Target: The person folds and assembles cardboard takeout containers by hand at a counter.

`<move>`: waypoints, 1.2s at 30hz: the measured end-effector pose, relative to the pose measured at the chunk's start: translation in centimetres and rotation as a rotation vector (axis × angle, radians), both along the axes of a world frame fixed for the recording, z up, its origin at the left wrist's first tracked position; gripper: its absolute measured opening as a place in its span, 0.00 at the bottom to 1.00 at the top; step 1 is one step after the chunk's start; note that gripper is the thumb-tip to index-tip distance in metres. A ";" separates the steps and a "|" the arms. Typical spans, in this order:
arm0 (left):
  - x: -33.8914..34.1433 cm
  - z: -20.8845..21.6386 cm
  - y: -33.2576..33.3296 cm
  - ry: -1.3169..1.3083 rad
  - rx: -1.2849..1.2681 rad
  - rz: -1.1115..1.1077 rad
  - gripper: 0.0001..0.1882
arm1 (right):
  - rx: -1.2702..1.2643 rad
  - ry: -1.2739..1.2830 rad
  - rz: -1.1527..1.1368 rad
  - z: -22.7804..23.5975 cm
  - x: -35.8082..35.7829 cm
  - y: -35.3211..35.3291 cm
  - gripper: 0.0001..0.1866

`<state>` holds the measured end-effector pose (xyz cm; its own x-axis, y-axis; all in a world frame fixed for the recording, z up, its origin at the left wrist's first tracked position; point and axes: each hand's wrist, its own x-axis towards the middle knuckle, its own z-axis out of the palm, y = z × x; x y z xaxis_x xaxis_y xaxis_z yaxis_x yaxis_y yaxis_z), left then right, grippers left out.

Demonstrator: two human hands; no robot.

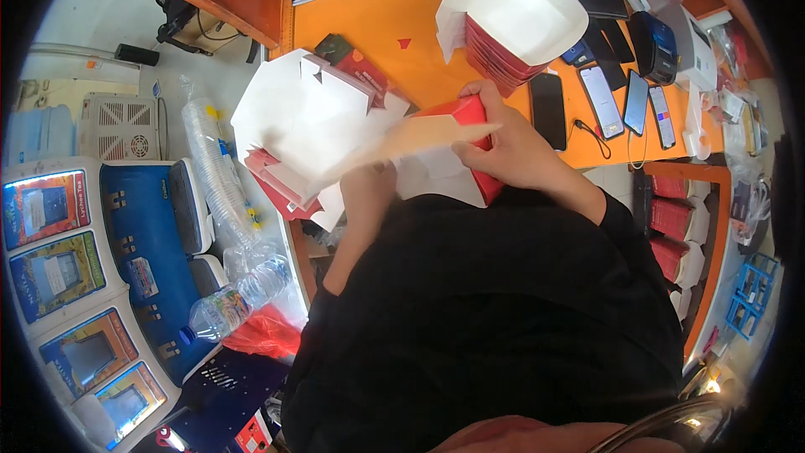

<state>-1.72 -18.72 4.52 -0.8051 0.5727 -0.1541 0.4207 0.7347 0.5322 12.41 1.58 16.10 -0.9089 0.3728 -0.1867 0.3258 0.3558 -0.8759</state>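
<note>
A partly folded red and white carton [487,187] is held in front of my body, one pale flap blurred by motion. My right hand [513,144] grips its right side, thumb on the inner edge and fingers around the red outside. At the carton's left end is my left hand [367,193], smeared by motion with its fingers mostly hidden. Just left of it, a stack of flat white and red carton blanks [289,113] lies on the table's left side. Nested, formed red and white cartons [524,21] stand at the far side.
On the orange table [352,21], several phones [602,101] and a card terminal [652,46] lie at right. Stacked clear cups [214,168] and a plastic bottle [226,310] sit left, beside a drink dispenser [138,235]. More cartons [671,218] fill a shelf at right.
</note>
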 end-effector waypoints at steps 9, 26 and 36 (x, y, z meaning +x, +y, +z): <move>-5.2 5.5 -4.5 -0.729 0.721 -0.290 0.42 | -0.213 0.290 -0.170 1.0 0.0 2.4 0.30; -3.1 11.8 5.9 -0.227 1.253 -0.805 0.69 | -0.108 0.805 0.304 5.2 2.5 5.6 0.69; -2.2 12.5 8.3 -0.122 1.273 -0.763 0.73 | -0.201 0.643 -0.136 6.8 4.6 4.2 0.68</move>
<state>-3.95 -10.47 17.02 -0.2758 0.6387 0.7183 0.3871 -0.6103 0.6912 17.06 5.74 22.89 -0.8099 0.5060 0.2965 -0.2502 0.1591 -0.9550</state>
